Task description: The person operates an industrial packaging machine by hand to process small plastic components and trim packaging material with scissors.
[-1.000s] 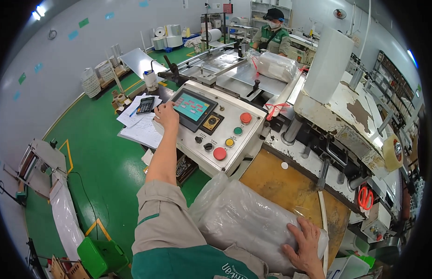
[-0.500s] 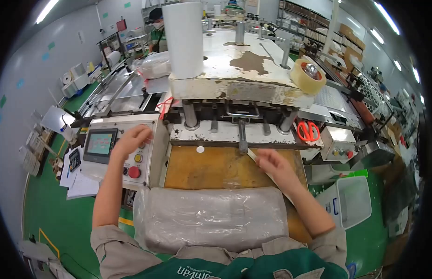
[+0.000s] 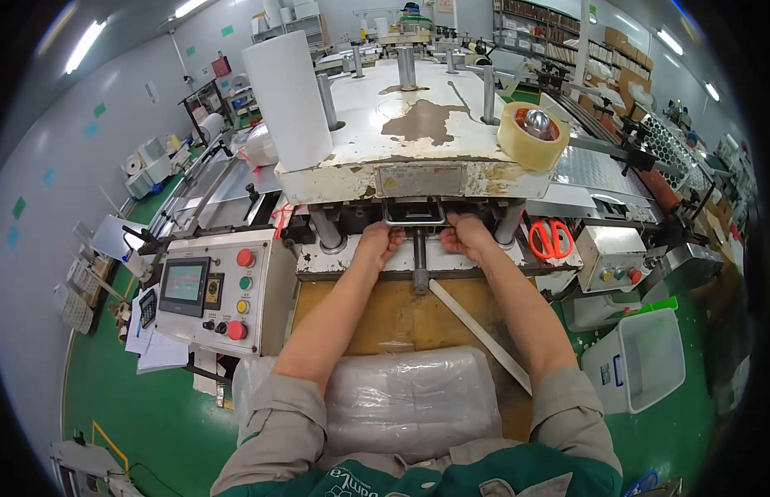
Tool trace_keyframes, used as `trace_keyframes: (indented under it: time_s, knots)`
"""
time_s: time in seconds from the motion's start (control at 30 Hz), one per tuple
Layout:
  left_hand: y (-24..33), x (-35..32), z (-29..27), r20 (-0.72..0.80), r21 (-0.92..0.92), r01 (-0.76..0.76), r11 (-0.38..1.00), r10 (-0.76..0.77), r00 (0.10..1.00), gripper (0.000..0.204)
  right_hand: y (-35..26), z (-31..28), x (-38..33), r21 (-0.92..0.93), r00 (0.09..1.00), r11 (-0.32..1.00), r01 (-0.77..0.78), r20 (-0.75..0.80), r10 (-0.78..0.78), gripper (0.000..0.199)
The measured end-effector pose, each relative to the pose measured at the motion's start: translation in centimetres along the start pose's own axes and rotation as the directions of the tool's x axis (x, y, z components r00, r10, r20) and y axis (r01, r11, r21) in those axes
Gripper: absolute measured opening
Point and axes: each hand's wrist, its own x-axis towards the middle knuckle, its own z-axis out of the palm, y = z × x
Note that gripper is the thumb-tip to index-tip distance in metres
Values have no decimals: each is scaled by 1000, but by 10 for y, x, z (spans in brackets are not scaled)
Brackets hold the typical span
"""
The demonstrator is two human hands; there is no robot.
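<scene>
Both arms reach forward to the gap under a press's thick white top plate (image 3: 327,184). My left hand (image 3: 381,244) is closed, fingers curled, just left of a U-shaped metal handle (image 3: 414,223). To the right of that handle my right hand (image 3: 468,237) is also closed, its fingertips at the dark gap. Whatever either hand pinches is hidden or too small to make out. Between the hands a dark metal rod (image 3: 420,265) sticks out toward me. A long white strip (image 3: 481,335) lies slantwise on the brown board (image 3: 385,319) below.
A clear-wrapped bundle (image 3: 414,398) lies closest to me. Left stands a control panel (image 3: 217,290) with buttons and a screen. On the press are a white roll (image 3: 289,103) and a tape roll (image 3: 517,145). Orange-handled scissors (image 3: 550,240) and a white bin (image 3: 642,364) are at right.
My left hand has moved right, from the control panel to the press gap. My right hand has gone forward from above the white strip to the gap's other side. The view has shifted slightly.
</scene>
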Motion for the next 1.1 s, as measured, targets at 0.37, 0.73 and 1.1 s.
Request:
trace_keyframes:
  time_s: [0.37,0.73,1.1]
  knots:
    - [-1,-2,12,-150,78,-1,997,12,989,26,7,-3,-1,-135,977,971,197,-50,-205,28]
    - [0,-21,13,-129,55,15,998,-8,992,21,9,-1,-15,-211,975,955,210,-32,-222,32]
    - [0,-69,6,-118,189,121,974,-100,988,24,20,-1,-65,-237,983,956,175,-9,-183,33]
